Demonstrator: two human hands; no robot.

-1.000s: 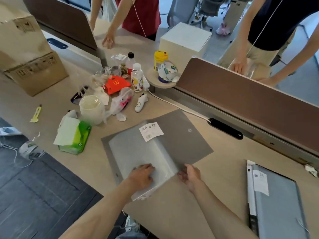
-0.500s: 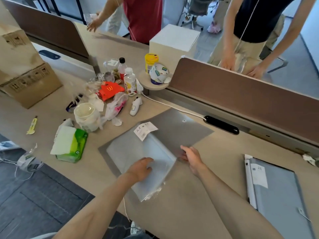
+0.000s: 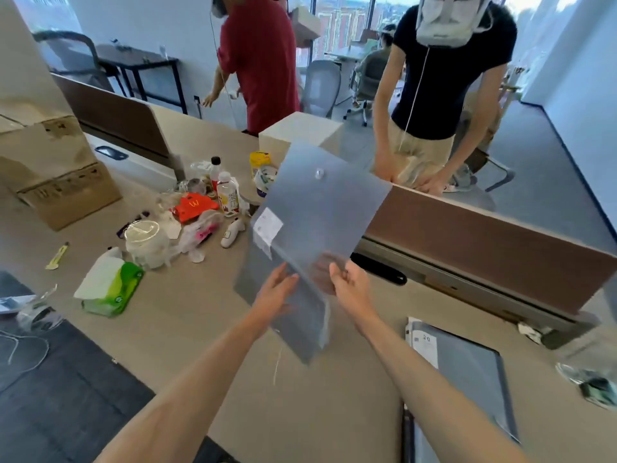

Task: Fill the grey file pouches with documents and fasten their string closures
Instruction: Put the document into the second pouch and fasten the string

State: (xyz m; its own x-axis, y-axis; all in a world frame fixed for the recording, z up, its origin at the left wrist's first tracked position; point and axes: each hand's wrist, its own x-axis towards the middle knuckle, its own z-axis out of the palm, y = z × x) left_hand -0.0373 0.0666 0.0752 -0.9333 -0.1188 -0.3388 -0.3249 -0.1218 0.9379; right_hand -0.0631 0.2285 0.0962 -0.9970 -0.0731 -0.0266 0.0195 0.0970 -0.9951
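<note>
Grey file pouch point(image 3: 310, 225) is up off the desk point(image 3: 173, 332) rn, held tilted w/ its flap end toward 12 o'clock and the bottom corner down at 6. Round closure button point(image 3: 319, 173) sits near the top of it, white label point(image 3: 267, 226) on the left edge around 9 o'clock of the pouch. A thin string point(image 3: 276, 367) dangles below the bottom corner.

Right hand point(image 3: 350, 289) has the pouch pinched at its lower right part: thumb on the near face, the other fingers point(image 3: 322, 274) show through the translucent plastic behind it, so closed on the sheet, not a tight fist. Left hand point(image 3: 275, 292) is flat-ish against the near face at the lower left, fingers extended and close together, loosely spread at most. Can't tell if it's actually gripping an edge or just pressing, motion blur there.

Second grey pouch point(image 3: 467, 365) w/ a white label lies flat on the desk at 4 o'clock, well apart from the held one. Clutter at 10 o'clock: green tissue pack point(image 3: 112, 289), clear lidded cup point(image 3: 147, 240), red carton point(image 3: 195, 205), small bottle point(image 3: 228, 193), cardboard box point(image 3: 60, 175) further out. Brown divider panel point(image 3: 484, 242) runs behind the pouch at 2 o'clock, two ppl standing past it.
</note>
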